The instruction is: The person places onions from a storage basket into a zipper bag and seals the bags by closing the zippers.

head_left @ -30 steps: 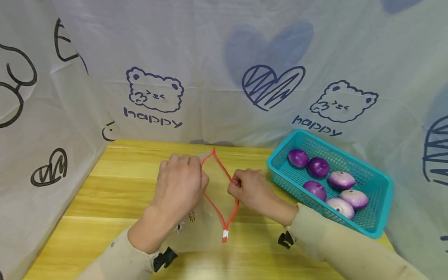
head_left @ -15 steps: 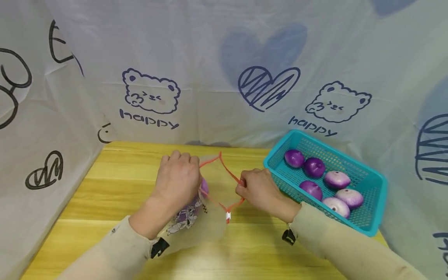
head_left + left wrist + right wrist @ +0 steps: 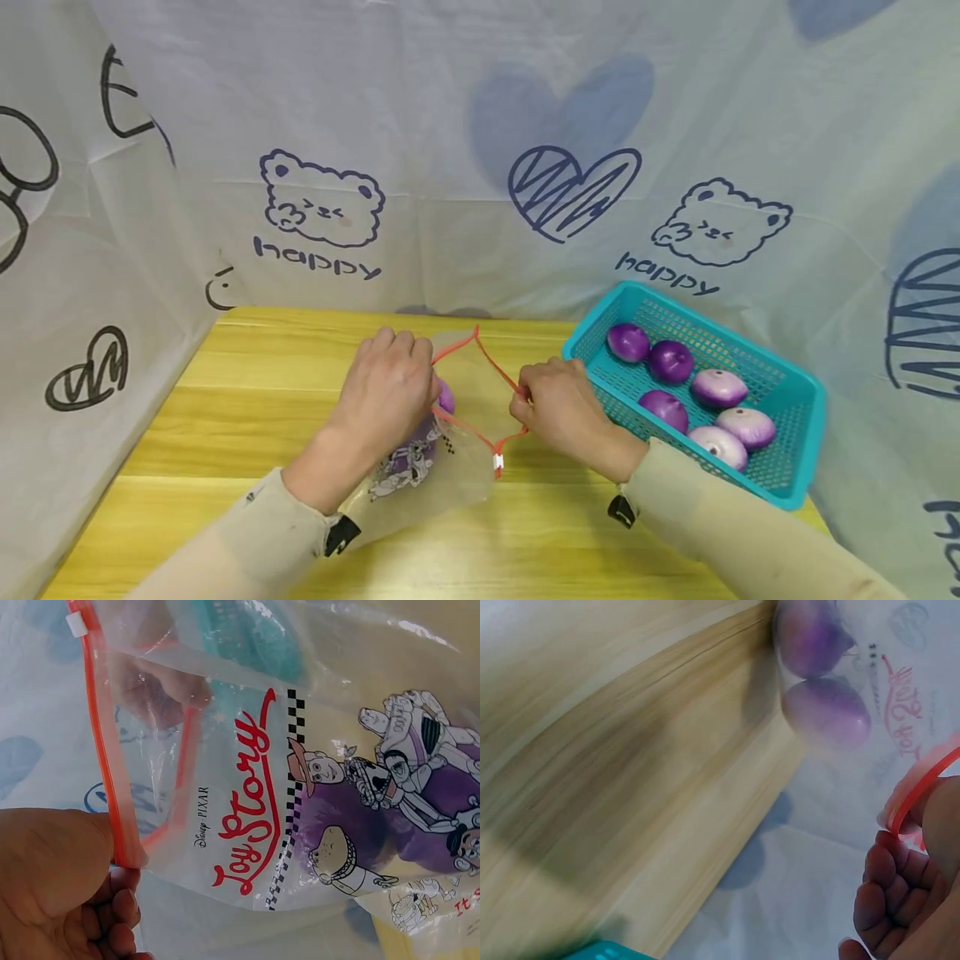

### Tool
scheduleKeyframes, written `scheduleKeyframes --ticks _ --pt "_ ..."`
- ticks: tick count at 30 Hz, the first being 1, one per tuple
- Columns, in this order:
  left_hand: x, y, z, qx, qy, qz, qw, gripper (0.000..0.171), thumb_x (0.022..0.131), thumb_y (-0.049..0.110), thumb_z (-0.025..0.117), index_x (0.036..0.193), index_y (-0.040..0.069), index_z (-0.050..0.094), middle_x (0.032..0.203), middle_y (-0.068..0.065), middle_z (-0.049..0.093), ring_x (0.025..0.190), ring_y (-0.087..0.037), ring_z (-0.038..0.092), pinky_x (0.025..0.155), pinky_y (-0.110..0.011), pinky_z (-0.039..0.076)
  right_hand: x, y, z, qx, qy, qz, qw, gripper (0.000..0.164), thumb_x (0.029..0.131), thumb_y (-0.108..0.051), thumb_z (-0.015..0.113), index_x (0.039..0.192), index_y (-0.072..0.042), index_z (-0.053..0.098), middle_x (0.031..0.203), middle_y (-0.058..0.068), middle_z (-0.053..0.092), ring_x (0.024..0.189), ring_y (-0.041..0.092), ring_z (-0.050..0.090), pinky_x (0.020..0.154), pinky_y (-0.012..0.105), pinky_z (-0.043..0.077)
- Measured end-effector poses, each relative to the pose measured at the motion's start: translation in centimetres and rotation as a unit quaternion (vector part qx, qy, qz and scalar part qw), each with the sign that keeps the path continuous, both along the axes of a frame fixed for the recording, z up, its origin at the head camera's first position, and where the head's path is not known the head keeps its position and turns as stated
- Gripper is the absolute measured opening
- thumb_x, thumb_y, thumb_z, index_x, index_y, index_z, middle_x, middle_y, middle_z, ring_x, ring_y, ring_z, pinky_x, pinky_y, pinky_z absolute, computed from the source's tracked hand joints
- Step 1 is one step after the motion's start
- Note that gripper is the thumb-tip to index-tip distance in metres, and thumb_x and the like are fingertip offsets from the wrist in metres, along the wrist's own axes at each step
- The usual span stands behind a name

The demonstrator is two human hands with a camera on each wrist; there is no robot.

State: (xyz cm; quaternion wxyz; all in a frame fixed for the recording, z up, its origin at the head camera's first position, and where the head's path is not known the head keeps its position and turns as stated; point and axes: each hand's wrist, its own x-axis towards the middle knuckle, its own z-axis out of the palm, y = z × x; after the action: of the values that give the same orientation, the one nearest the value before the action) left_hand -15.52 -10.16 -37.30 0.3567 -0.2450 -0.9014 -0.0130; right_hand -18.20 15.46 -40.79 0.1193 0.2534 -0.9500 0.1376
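Observation:
A clear zip bag [image 3: 450, 467] with a red zip edge, a white slider [image 3: 498, 461] and cartoon print hangs between both hands, its mouth spread wide. My left hand [image 3: 384, 392] pinches the red edge on the left side; in the left wrist view the thumb and fingers [image 3: 112, 915] grip its end. My right hand [image 3: 562, 408] pinches the opposite side of the mouth, as the right wrist view also shows. Inside the bag lie purple onions; two, an upper onion [image 3: 810, 637] and a lower onion [image 3: 829, 712], show through the plastic. The left hand partly hides them in the head view.
A turquoise mesh basket [image 3: 813, 400] stands at the right of the wooden table [image 3: 247, 400], beside my right forearm. It holds several onions, some deep purple like the rear onion [image 3: 628, 342] and some paler. A printed white cloth [image 3: 442, 225] hangs behind and at the sides.
The bag mouth has been pulled wider as my right hand moved right. The bag's lower part has tilted up, so its print and a purple onion now show beside my left hand.

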Motion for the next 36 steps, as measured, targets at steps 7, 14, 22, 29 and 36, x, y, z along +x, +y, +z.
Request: scheduleKeyframes --ticks 7,14,22,29,36 --pt "0.2 0.0 -0.1 0.032 -0.020 -0.002 0.9993 0.026 0.085 0.012 0.072 0.072 0.006 0.050 0.066 -0.005 0.044 0.064 -0.025 0.042 0.057 -0.037 0.038 -0.1 0.3 -0.3 0.004 0.014 -0.002 1.000 0.021 0.084 -0.017 0.070 0.069 -0.021 0.056 0.064 -0.010 0.051 0.067 0.017 0.044 0.069 0.036 0.031" --pt "0.5 -0.2 0.0 0.051 -0.029 -0.004 0.9983 0.027 0.086 0.009 0.069 0.070 0.007 0.047 0.065 -0.004 0.039 0.062 -0.026 0.040 0.056 -0.036 0.035 -0.2 0.4 -0.6 0.002 0.016 0.004 1.000 0.018 0.084 -0.016 0.070 0.071 -0.019 0.058 0.066 -0.010 0.052 0.067 0.017 0.044 0.067 0.034 0.031" --pt "0.5 0.0 0.0 0.051 -0.015 -0.005 0.9986 0.028 0.084 0.007 0.069 0.068 0.008 0.046 0.064 -0.003 0.037 0.060 -0.025 0.038 0.055 -0.035 0.033 -0.2 0.3 -0.7 -0.002 0.033 0.024 0.999 0.016 0.085 -0.017 0.070 0.074 -0.018 0.059 0.068 -0.009 0.053 0.068 0.017 0.044 0.068 0.034 0.032" --pt "0.5 -0.1 -0.1 0.059 -0.009 -0.007 0.9982 0.028 0.084 0.007 0.068 0.068 0.009 0.045 0.064 -0.002 0.036 0.060 -0.025 0.038 0.055 -0.035 0.033 -0.2 0.8 -0.6 -0.008 0.030 0.032 0.999 0.011 0.089 -0.019 0.072 0.083 -0.013 0.064 0.076 -0.004 0.059 0.075 0.019 0.047 0.071 0.035 0.033" --pt "0.6 -0.3 -0.2 0.068 -0.037 -0.004 0.9970 0.026 0.089 0.010 0.064 0.070 0.008 0.046 0.065 -0.004 0.041 0.062 -0.026 0.040 0.056 -0.038 0.036 0.0 2.3 0.0 -0.014 0.092 0.060 0.994 0.015 0.090 -0.020 0.075 0.094 -0.007 0.068 0.087 0.003 0.068 0.084 0.024 0.054 0.076 0.039 0.039"
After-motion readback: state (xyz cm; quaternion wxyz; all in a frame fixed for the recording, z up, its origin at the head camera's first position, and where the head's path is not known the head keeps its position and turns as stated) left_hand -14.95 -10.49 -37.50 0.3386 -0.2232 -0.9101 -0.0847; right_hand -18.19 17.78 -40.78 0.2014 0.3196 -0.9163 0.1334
